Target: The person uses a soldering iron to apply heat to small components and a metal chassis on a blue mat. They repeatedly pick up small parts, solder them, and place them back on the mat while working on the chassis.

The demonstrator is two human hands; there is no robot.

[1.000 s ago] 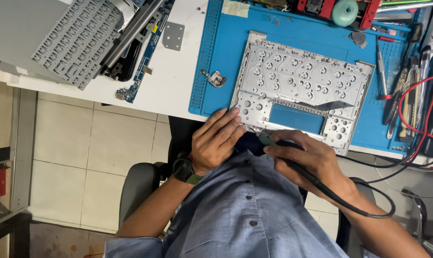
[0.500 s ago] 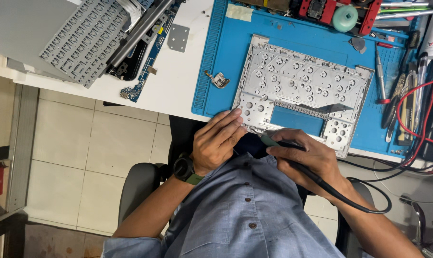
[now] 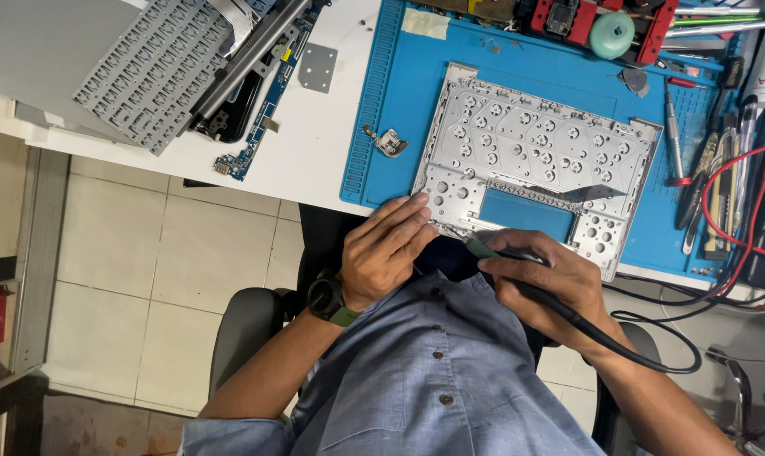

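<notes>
Fingers point(image 3: 399, 221) beside crowded tools point(image 3: 703, 169)

The light is bright and even, coming from above, so shadows are soft and short. The white table point(image 3: 315, 143) looks a little overexposed, and the metal plate point(image 3: 534, 152) gives weak glare. The picture is mostly sharp; only the corners bend slightly, and the floor point(image 3: 146, 279) is dimmer.
</notes>
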